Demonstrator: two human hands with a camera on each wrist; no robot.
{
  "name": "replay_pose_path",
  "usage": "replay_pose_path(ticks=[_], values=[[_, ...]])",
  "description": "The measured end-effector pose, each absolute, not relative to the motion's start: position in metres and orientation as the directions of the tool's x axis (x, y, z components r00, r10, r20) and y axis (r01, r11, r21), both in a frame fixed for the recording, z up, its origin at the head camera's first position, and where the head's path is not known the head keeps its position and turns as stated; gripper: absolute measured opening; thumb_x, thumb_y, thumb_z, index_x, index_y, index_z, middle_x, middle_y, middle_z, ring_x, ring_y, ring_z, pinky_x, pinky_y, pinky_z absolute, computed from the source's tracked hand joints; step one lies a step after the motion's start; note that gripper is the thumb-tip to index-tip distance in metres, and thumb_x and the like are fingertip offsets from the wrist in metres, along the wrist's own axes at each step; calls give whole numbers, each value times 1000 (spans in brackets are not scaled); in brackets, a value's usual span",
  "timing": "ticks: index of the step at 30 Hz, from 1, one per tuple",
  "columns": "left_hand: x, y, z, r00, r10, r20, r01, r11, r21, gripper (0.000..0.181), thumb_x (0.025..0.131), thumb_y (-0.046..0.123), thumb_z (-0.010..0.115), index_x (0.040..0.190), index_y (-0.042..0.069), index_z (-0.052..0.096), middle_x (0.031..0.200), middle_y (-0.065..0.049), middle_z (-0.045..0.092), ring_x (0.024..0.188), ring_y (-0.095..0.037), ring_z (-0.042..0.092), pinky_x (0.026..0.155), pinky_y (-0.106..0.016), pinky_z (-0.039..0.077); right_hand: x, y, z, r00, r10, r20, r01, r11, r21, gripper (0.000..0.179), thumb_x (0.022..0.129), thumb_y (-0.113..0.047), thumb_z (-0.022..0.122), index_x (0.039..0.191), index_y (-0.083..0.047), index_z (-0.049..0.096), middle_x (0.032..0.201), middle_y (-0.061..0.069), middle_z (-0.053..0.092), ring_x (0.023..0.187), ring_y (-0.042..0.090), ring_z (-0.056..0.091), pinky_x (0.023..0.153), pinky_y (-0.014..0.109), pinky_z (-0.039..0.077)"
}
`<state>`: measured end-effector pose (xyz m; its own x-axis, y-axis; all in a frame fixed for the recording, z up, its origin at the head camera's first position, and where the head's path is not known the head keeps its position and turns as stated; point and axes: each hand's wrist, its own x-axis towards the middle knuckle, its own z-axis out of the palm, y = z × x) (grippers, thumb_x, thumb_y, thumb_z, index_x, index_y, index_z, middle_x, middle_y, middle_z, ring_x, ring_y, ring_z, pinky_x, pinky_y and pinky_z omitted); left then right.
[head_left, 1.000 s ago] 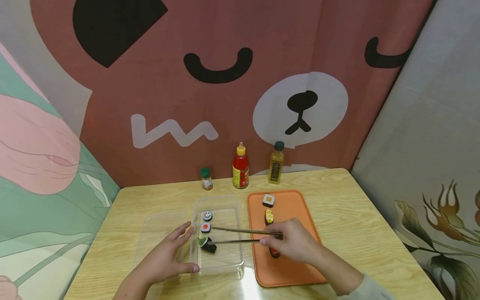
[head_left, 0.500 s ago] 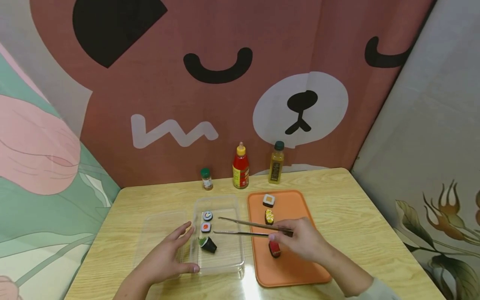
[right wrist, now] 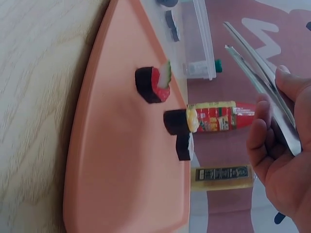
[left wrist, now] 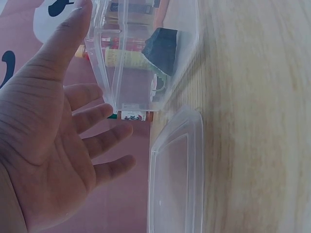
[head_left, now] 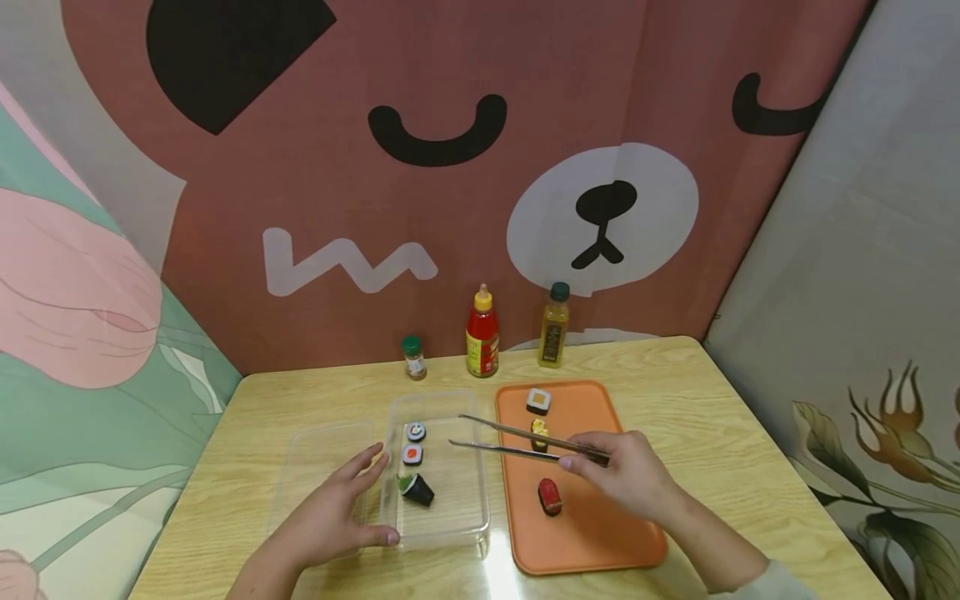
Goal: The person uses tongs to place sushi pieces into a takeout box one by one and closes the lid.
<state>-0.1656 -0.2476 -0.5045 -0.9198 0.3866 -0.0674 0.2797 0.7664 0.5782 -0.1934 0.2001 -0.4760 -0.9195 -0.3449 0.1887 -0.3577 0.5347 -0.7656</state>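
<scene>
My right hand (head_left: 630, 475) grips a pair of metal tongs (head_left: 517, 433) above the orange tray (head_left: 592, 525). Their tips are apart, with nothing between them, over the clear plastic container (head_left: 486, 492). Along the container's left side, my left hand (head_left: 333, 512) has thumb and fingers spread; contact is hard to tell. Inside lie a round sushi roll (head_left: 416, 431), a red-centred roll (head_left: 412, 454) and a black hand roll (head_left: 417, 491) with green at its end. On the tray sit a red-topped sushi (head_left: 550, 497), a yellow-topped sushi (head_left: 539, 434) and a square roll (head_left: 538, 401).
A clear lid (left wrist: 176, 184) lies left of the container, partly behind the left hand. At the table's back stand a small green-capped jar (head_left: 414, 358), a red sauce bottle (head_left: 482, 337) and a dark-capped oil bottle (head_left: 553, 329). A printed curtain hangs behind them.
The tongs have let go of the black hand roll in the container. My right hand has drawn back right and slightly up, uncovering the red-topped sushi. The left hand stays still.
</scene>
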Motion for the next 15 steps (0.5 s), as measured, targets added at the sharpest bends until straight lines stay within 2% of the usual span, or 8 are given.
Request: replay_pose_path(ticks=[7, 15], values=[[-166, -248, -505, -920, 384, -71, 276, 768, 577, 111, 75, 63, 85, 161, 10, 39, 170, -7, 27, 149, -43, 33, 109, -62, 41, -195, 213, -477, -936, -295, 192, -336, 593, -731, 34, 95, -44, 75, 111, -14, 79, 88, -13, 75, 62, 5, 61, 52, 26, 52], [-166, -247, -503, -921, 381, -78, 270, 771, 577, 111, 75, 63, 85, 161, 10, 39, 170, -7, 27, 150, -43, 32, 110, -62, 40, -197, 226, -482, -956, -222, 190, -289, 623, -727, 36, 94, -44, 76, 111, -13, 80, 90, -11, 77, 76, 3, 69, 60, 26, 56]])
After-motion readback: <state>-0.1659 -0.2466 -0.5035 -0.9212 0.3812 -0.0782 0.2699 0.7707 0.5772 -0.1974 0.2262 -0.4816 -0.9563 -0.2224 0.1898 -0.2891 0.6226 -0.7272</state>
